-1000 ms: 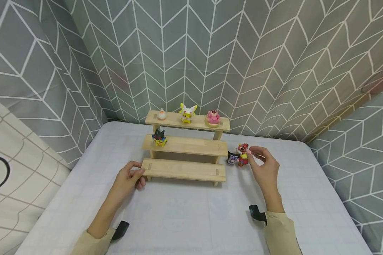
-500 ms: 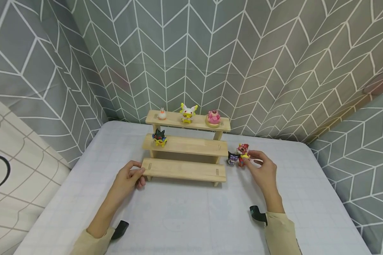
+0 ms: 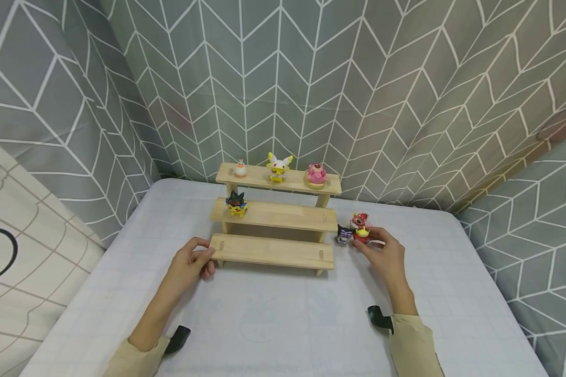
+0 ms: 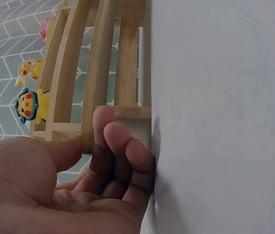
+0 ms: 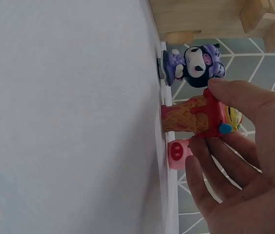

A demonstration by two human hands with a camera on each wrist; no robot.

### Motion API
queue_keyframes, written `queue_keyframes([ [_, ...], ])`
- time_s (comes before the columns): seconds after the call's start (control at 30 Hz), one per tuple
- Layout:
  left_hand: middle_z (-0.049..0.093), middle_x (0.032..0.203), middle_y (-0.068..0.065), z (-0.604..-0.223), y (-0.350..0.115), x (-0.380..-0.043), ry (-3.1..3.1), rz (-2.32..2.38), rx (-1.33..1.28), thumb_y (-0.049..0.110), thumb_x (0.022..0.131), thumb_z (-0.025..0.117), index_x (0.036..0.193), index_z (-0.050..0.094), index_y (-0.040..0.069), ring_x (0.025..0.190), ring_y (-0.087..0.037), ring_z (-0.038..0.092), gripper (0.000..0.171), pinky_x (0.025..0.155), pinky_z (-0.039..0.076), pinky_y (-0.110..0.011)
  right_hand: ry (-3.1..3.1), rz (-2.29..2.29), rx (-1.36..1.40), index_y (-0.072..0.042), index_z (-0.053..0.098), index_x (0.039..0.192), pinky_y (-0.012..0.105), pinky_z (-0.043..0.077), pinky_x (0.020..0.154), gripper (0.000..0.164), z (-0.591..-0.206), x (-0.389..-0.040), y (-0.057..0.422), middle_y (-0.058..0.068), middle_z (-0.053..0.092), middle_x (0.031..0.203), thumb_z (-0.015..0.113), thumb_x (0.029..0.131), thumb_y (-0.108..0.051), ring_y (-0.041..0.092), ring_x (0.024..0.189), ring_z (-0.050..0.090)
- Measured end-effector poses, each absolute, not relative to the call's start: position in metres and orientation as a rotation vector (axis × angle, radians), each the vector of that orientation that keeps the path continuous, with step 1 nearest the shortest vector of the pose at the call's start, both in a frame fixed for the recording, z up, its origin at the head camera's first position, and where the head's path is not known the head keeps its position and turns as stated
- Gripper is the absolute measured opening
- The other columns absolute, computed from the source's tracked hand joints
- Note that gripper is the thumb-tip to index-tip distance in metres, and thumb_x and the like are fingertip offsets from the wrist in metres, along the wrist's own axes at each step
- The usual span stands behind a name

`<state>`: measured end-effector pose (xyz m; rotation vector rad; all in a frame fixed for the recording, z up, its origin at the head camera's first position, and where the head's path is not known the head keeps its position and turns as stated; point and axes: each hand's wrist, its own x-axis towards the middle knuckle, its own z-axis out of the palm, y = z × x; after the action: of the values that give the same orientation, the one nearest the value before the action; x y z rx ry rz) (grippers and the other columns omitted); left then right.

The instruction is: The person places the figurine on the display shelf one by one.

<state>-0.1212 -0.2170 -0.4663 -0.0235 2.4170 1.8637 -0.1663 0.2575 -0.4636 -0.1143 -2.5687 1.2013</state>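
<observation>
My left hand (image 3: 186,264) grips the left end of the wooden three-tier display stand (image 3: 273,250), thumb above the lowest board and fingers curled below. Right of the stand, my right hand (image 3: 388,256) pinches an ice-cream-cone figurine (image 5: 188,117) with a red top and a yellow character. In the right wrist view the cone's base is close to the white tabletop. A black-and-purple figurine (image 5: 196,63) stands beside it, toward the stand. A pink pig-nosed figurine (image 5: 178,153) is on the other side, partly behind my fingers. Behind the cone in the head view is a red-topped figurine (image 3: 358,219).
On the top tier stand a small white figurine (image 3: 240,168), a white-and-yellow one (image 3: 278,167) and a pink bear-like one (image 3: 316,175). A black-and-yellow figurine (image 3: 237,203) sits at the middle tier's left end. Patterned grey curtains (image 3: 283,78) surround the white-covered table (image 3: 264,324).
My right hand has moved left and slightly toward me, from the pink figurine to the cone figurine, which its thumb and fingers now pinch. My left hand stays on the stand.
</observation>
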Motion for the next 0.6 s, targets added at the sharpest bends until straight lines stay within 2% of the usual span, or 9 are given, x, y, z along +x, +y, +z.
queue_keyframes([
  [0.23,0.067,0.071,-0.01,-0.4648,-0.2156,-0.1208,2.433,1.832,-0.029,0.016,0.111,0.057,0.127,0.051,-0.004,0.062,-0.014,0.061,0.026,0.06,0.056,-0.027,-2.573,1.226,-0.13,-0.001,0.067,0.131,0.035,0.058,0.096,0.049,-0.465,-0.1661,0.259,0.02,0.074,0.122,0.087,0.088,-0.013,0.031,0.114,0.07],
  [0.43,0.068,0.072,-0.01,-0.4632,-0.2162,-0.1214,2.43,1.838,-0.019,0.017,0.11,0.058,0.128,0.05,-0.004,0.062,-0.015,0.061,0.029,0.06,0.055,-0.027,-2.577,1.208,-0.107,-0.001,0.068,0.131,0.04,0.058,0.097,0.048,-0.4626,-0.1661,0.2618,0.02,0.075,0.12,0.087,0.089,-0.013,0.032,0.113,0.071],
  [0.53,0.068,0.072,-0.011,-0.4636,-0.2167,-0.1211,2.424,1.843,-0.021,0.017,0.11,0.058,0.129,0.05,-0.004,0.062,-0.015,0.061,0.029,0.059,0.055,-0.027,-2.576,1.185,-0.101,-0.001,0.069,0.129,0.029,0.059,0.095,0.046,-0.4591,-0.1657,0.2651,0.019,0.075,0.118,0.087,0.089,-0.015,0.031,0.113,0.071],
  [0.6,0.068,0.072,-0.011,-0.4641,-0.2174,-0.1213,2.427,1.846,-0.015,0.017,0.11,0.058,0.128,0.05,-0.004,0.062,-0.015,0.062,0.029,0.059,0.055,-0.028,-2.575,1.174,-0.111,-0.002,0.069,0.129,0.028,0.058,0.095,0.046,-0.4561,-0.1648,0.2673,0.019,0.075,0.119,0.087,0.089,-0.017,0.03,0.113,0.07],
])
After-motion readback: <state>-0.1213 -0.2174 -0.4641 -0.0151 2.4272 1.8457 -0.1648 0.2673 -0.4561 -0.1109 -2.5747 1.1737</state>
